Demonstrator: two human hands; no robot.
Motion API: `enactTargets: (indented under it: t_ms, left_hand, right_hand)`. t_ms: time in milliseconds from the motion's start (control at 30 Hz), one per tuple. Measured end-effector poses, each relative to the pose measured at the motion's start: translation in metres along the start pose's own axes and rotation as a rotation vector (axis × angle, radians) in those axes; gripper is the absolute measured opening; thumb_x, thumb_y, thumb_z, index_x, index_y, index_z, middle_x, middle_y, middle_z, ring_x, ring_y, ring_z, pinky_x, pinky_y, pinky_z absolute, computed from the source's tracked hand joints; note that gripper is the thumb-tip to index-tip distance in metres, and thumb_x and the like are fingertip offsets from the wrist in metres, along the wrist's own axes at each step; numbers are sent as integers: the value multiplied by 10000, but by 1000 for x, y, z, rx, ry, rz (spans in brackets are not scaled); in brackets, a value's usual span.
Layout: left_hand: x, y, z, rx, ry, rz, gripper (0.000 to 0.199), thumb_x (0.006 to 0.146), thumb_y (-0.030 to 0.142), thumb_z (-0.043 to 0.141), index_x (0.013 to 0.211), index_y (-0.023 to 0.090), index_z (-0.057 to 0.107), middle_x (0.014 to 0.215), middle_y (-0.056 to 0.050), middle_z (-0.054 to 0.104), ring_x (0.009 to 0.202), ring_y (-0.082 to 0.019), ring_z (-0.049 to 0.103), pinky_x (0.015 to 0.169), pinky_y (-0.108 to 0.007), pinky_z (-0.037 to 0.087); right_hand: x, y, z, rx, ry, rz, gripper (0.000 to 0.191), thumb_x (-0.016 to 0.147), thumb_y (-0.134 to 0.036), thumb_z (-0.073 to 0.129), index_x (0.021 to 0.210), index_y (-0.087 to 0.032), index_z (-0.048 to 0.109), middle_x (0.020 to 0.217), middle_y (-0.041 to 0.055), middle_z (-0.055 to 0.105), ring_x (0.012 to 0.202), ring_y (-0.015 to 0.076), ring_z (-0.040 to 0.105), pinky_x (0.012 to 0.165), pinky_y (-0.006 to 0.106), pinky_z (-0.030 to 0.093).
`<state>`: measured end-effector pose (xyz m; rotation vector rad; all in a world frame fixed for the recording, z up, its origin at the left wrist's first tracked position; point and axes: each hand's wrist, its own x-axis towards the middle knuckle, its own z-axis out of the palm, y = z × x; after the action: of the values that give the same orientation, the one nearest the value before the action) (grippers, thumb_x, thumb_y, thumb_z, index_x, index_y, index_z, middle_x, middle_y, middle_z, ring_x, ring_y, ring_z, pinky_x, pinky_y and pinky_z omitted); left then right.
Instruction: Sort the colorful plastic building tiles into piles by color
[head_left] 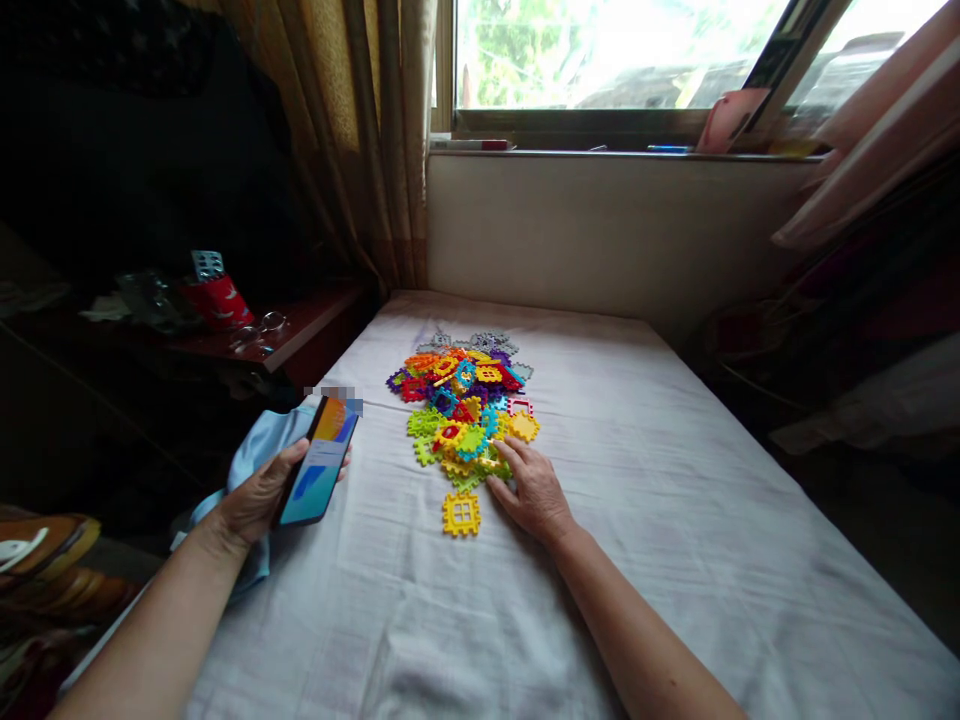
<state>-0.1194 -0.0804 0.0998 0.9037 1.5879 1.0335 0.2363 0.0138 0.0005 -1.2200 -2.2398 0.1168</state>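
A smartphone [321,462] with a lit screen is in my left hand [259,497], which is closed around its lower left side over a light blue cloth [274,440]. My right hand [536,492] reaches the near right edge of a heap of interlocking plastic building pieces [465,380]. Its thumb and fingers are apart, the tips touching green and yellow pieces. One yellow square piece [461,514] with a window-like middle lies alone on the near side of the heap. Grey pieces [491,344] lie at the far end.
Everything lies on a pale sheet [645,570] that covers a wide flat surface. A dark red side table [300,325] on the left holds glasses [259,328] and a red container [217,303]. Beyond are a curtain [397,140] and a window sill with a pink cup [729,122].
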Motion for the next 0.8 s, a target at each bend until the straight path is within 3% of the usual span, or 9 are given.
enactTargets:
  t_ms: [167,267,400,500,633,667,733,800]
  left_hand:
    - [10,-7,16,740,223,158,783,684,674,582,1282,169,581,1185,-134,669,1096,-317,642,947,-419,513]
    - [7,-9,36,1189,333,140,630,753,573,556,1240,176,606,1146,-147,650,1098,-326,627,951,-413,478]
    - [1,-11,56,1391,374,82,562,815,512,518,1241,152,590,1101,-166,625,1040,-326,635,906,-404,472]
    - [-1,-13,56,1407,396,59,552,824,508,506,1235,147,585,1090,-167,626,1044,-329,627,903,-407,468]
    - [-1,-10,27,1380,380,100,639,824,605,481,1240,132,592,1154,-202,626,1101,-350,608,932,-428,463]
    - [0,-8,12,1361,414,108,677,830,639,455,1254,128,588,1183,-218,620,1120,-366,600,934,-446,464]
    - [6,-5,-23,1300,609,28,745,848,700,376,1280,127,575,1240,-246,598,1122,-420,590,895,-519,473]
    - [14,-5,-60,1236,693,-16,759,830,696,407,1207,66,599,1143,-269,629,1013,-461,620,794,-573,488]
  right_hand:
    - [-1,2,2,6,21,-13,503,854,-316,616,1339,-183,595,1338,158,619,1224,299,580,1020,477,483]
    - [-1,3,3,8,31,-14,498,858,-324,610,1339,-195,593,1334,152,622,1224,296,582,1018,478,486]
    - [-1,4,4,12,29,-17,497,858,-327,611,1336,-192,595,1335,151,623,1224,297,584,1017,476,489]
    - [-1,4,5,14,38,-5,496,861,-328,608,1340,-204,592,1335,147,623,1222,292,585,1018,476,488]
    - [-2,4,5,19,38,-3,493,862,-334,607,1338,-206,593,1337,144,622,1223,289,583,1023,474,484]
    - [-2,4,5,19,36,-4,493,862,-334,608,1338,-204,593,1339,144,620,1225,288,582,1023,471,484]
    - [-2,4,5,16,33,-4,493,861,-330,609,1336,-199,596,1342,146,619,1224,289,582,1024,470,482]
    - [-1,3,5,13,33,-2,492,859,-324,611,1333,-192,599,1339,151,620,1220,292,584,1024,475,481]
